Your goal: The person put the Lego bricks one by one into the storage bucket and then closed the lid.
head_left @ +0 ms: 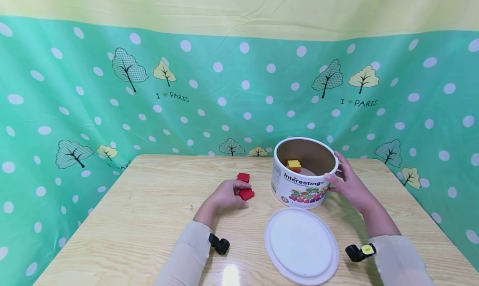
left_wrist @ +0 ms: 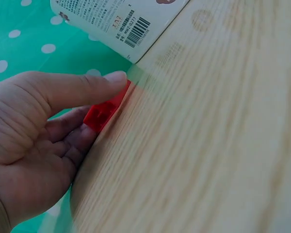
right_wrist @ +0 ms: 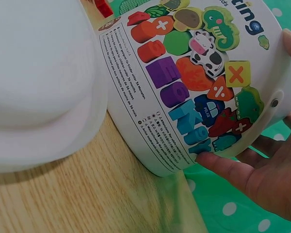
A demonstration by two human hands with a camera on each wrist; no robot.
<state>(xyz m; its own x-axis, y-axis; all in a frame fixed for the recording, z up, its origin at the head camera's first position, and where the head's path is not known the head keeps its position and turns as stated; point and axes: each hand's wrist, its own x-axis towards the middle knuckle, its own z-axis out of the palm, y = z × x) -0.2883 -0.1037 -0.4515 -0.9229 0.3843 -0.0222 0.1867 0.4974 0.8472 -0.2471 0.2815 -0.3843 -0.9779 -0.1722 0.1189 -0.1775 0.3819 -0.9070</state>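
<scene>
My left hand (head_left: 227,194) is low over the table, thumb and fingers curled around a red toy block (head_left: 246,194). In the left wrist view the thumb lies over that red block (left_wrist: 106,110), with fingers behind it. Just beyond sits a second red block (head_left: 243,177). On the right, my right hand (head_left: 351,185) holds the white printed tub (head_left: 299,190) at its side near the rim. A yellow block (head_left: 293,164) shows inside the tub, with red under it. The right wrist view has the hand (right_wrist: 262,170) against the tub's printed wall (right_wrist: 150,111), beside its handle.
A round white lid (head_left: 301,246) lies on the wooden table (head_left: 157,219) in front of the tub. Behind the table hangs a green dotted cloth (head_left: 209,111) with tree prints. Each sleeve carries a small black wrist camera (head_left: 220,244).
</scene>
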